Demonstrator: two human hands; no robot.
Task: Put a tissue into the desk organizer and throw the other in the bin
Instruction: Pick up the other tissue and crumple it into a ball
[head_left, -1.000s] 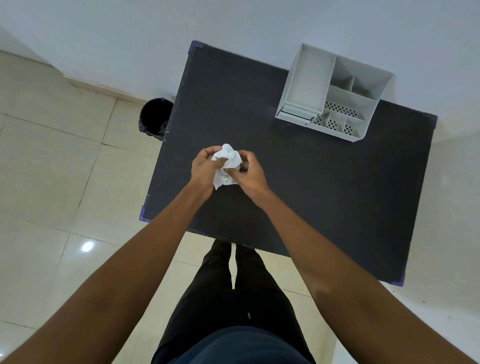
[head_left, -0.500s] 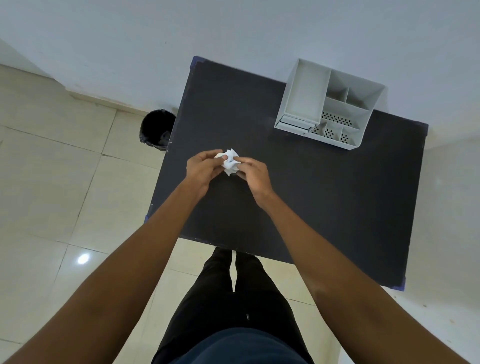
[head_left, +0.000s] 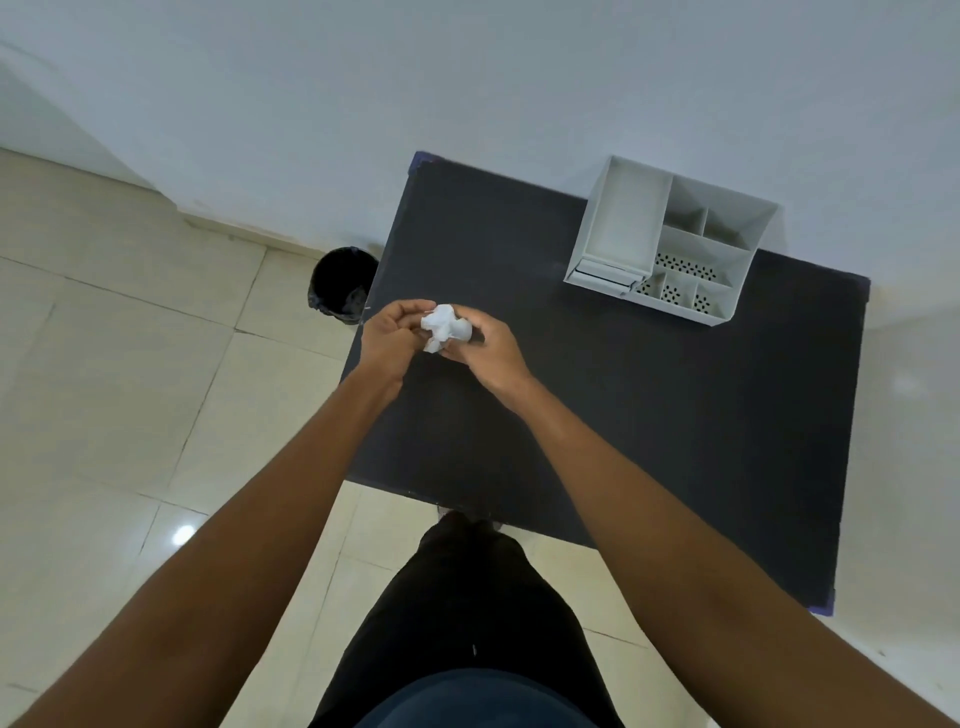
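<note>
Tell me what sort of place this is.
Probably a plain room set up as a small work area: a dark table against a bare wall, a white desk organizer on it, and a black bin on the tiled floor.

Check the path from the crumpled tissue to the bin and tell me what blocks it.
Nothing visible does. Both hands, left and right, hold the tissue above the table near its left edge; the bin stands open on the floor beyond that edge.
</note>
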